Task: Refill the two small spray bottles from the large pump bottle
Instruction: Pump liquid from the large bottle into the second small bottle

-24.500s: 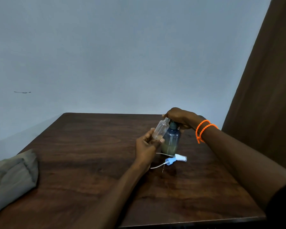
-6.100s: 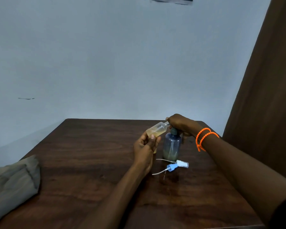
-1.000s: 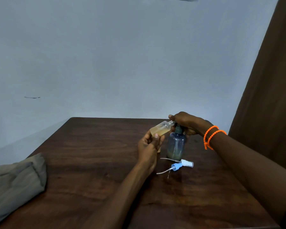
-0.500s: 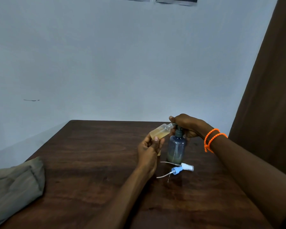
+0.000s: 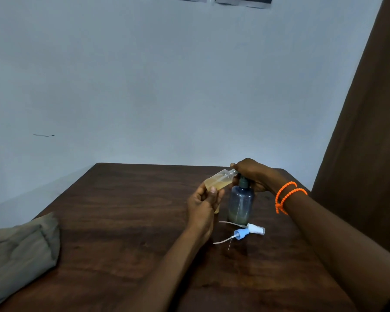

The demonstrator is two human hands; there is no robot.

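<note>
A large blue-tinted pump bottle point(image 5: 241, 204) stands on the dark wooden table point(image 5: 126, 221), with a little greenish liquid at its bottom. My right hand point(image 5: 251, 174) wraps over its pump head. My left hand point(image 5: 204, 202) holds a small clear spray bottle point(image 5: 220, 180), tilted with its open neck up against the pump spout; yellowish liquid fills its lower part. A second small bottle seems to stand behind my left hand, mostly hidden. Two removed spray caps lie in front of the pump bottle, one white point(image 5: 256, 229) and one blue point(image 5: 241, 234), each with a thin dip tube.
A folded olive-grey cloth point(image 5: 20, 248) lies at the table's left edge. A brown curtain point(image 5: 365, 154) hangs at the right. A plain pale wall stands behind the table.
Since 24.5 s ago the small bottle has gained yellowish liquid. Over the last second both hands and bottles keep their places; only the view shifts slightly.
</note>
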